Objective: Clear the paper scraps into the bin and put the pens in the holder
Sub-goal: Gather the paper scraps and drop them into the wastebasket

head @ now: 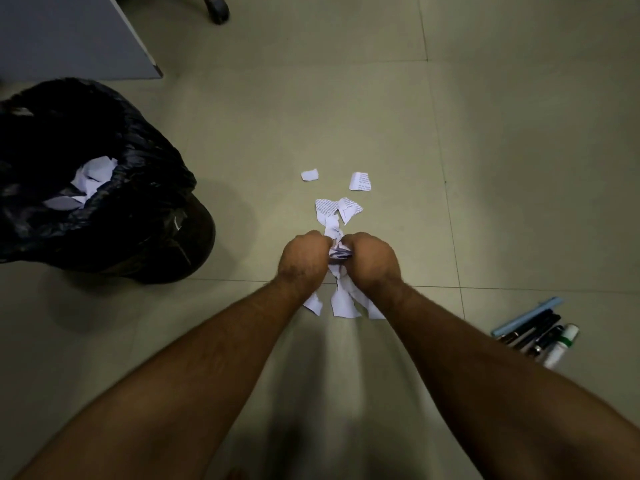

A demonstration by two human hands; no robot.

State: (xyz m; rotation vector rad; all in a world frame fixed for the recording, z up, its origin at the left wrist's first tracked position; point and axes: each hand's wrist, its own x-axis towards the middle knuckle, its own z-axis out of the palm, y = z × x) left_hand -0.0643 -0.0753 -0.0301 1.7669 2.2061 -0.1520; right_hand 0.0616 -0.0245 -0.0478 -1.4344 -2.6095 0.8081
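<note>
Torn white paper scraps (337, 211) lie on the tiled floor in the middle of the head view. My left hand (303, 259) and my right hand (370, 259) are side by side, both gripping a bunch of scraps (336, 251) between them. More scraps (343, 301) lie just below my wrists, and two single pieces (310, 174) (361, 181) sit farther away. A bin lined with a black bag (138, 216) stands at the left with white paper (88, 183) inside. Several pens and markers (535, 332) lie on the floor at the right. No holder is visible.
A grey furniture panel (76, 36) fills the top left corner. A chair castor (217, 8) sits at the top edge. Bare floor tiles (519, 150) spread beyond the scraps and to the right.
</note>
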